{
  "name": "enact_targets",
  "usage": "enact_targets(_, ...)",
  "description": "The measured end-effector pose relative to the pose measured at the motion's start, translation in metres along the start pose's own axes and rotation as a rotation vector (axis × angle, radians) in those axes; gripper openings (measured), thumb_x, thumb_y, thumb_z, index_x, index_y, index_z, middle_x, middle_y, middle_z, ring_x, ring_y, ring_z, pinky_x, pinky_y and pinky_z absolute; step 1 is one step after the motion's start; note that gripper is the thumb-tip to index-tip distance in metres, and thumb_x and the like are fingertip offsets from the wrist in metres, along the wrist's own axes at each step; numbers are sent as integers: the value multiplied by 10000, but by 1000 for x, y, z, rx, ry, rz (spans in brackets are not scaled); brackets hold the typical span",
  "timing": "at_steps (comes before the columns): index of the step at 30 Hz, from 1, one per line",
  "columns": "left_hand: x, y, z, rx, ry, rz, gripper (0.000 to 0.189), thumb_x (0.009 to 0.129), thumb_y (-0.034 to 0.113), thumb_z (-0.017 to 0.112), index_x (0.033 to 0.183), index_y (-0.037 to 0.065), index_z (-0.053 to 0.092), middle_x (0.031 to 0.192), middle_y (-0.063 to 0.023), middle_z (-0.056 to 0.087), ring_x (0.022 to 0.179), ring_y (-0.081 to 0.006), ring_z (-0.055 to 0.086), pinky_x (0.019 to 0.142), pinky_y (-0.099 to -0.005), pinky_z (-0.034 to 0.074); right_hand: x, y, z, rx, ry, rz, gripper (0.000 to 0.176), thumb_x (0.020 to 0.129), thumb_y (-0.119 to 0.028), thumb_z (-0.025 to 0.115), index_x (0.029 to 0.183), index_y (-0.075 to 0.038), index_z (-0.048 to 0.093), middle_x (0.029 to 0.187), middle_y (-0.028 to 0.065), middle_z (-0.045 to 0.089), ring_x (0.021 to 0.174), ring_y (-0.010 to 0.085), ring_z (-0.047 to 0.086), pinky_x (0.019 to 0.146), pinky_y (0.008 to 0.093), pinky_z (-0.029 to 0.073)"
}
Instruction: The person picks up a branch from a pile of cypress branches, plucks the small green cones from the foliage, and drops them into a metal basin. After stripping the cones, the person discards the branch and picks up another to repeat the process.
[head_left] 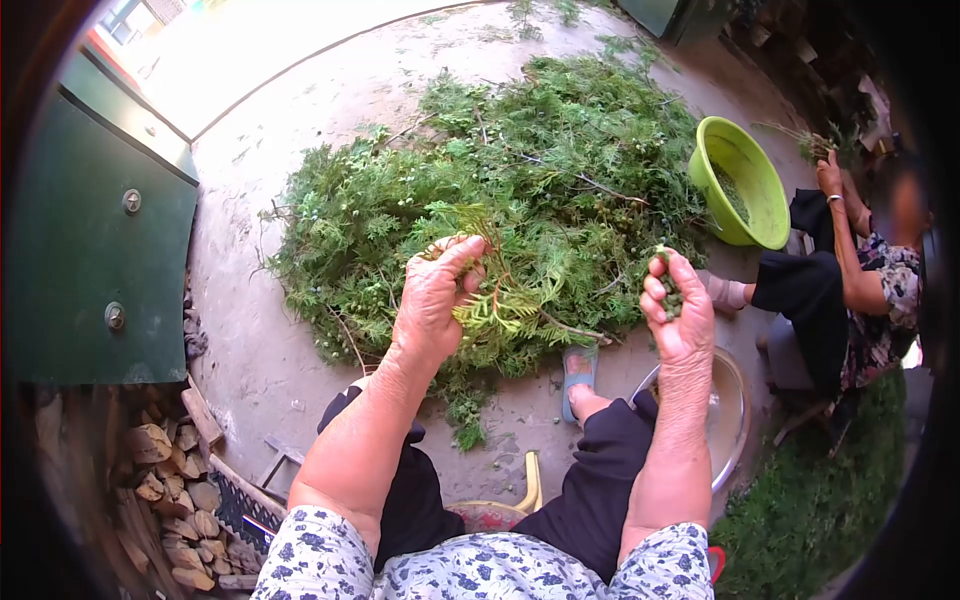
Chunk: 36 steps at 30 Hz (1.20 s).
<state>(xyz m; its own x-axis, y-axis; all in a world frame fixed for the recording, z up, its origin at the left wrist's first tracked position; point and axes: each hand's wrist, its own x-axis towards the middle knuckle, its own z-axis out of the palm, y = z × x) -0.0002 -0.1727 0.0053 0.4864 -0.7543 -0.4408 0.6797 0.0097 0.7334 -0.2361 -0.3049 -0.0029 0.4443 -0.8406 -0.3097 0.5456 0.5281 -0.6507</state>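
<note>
My left hand pinches a leafy evergreen sprig, with its flat green and yellowish fronds hanging to the right of the fingers. My right hand is curled, palm up, around several small green cones. Both hands are raised over the near side of a large heap of cut evergreen branches on the floor. A metal basin sits below my right forearm, partly hidden by it and by my leg.
A lime-green tub with small green bits inside stands right of the heap. A seated person at the right holds up a sprig. More greenery lies at lower right. Chopped firewood and a green metal door are at left.
</note>
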Motion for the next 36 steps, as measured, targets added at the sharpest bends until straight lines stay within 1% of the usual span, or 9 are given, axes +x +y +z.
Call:
enact_targets(11,9,0,-27,-322,-61,-144,119,858,167,596,902,73,539,549,26,442,389,-47,321,354,-196,227,-68,-50,-207,-675,610,61,205,826,-72,568,1017,5,567,749,55,558,593,131,538,414,227,426)
enact_targets(17,0,-7,-31,-295,-52,-167,116,865,179,583,923,81,561,577,23,461,402,-45,323,367,-191,238,-136,-39,-278,-849,891,64,252,853,-149,520,1069,-35,581,1024,117,557,922,273,541,689,459,502)
enact_targets(20,-9,-11,-31,-341,-18,-183,91,861,166,586,883,84,552,578,19,459,407,-51,327,371,-200,243,-153,-37,-305,-915,1005,66,264,858,-143,502,1087,-37,579,1016,108,558,935,247,526,707,451,491)
enact_targets(24,-24,-17,-30,-362,5,-226,95,854,151,590,824,89,525,587,9,467,405,-54,329,371,-206,253,-165,-48,-286,-929,1064,-25,266,872,-127,495,1114,-54,578,1070,103,577,944,262,564,753,377,483)
enact_targets(26,-36,-19,-27,-345,-10,-229,109,850,152,595,809,87,518,587,5,474,408,-50,335,369,-204,252,-166,-51,-256,-971,831,-377,271,902,-131,474,1141,-36,562,1044,111,573,954,235,574,730,345,495)
enact_targets(28,-44,-25,-29,-284,-4,-236,103,845,147,601,820,81,526,589,3,481,407,-53,339,368,-204,248,-161,-45,-139,-741,623,-548,302,908,-87,430,1178,18,515,912,98,568,774,165,623,598,256,497)
enact_targets(31,-61,-35,-35,-284,-50,-264,91,835,133,611,848,67,549,588,6,484,404,-59,344,367,-206,248,-172,-44,-52,-970,545,-553,285,930,-162,466,1149,2,545,791,58,583,662,104,594,575,228,473)
enact_targets(34,-83,-36,-34,-285,-44,-279,90,836,129,609,855,56,560,576,13,480,402,-58,344,366,-208,248,-169,-46,-86,-1257,623,-692,313,912,-284,528,1070,-25,605,666,38,573,610,124,558,579,266,453)
enact_targets(36,-98,-37,-35,-285,-20,-285,86,840,130,604,853,57,560,567,15,472,401,-59,343,365,-209,248,-178,-50,-119,-1562,820,-1008,356,890,-350,552,1026,-28,618,664,73,585,634,212,566,635,317,459)
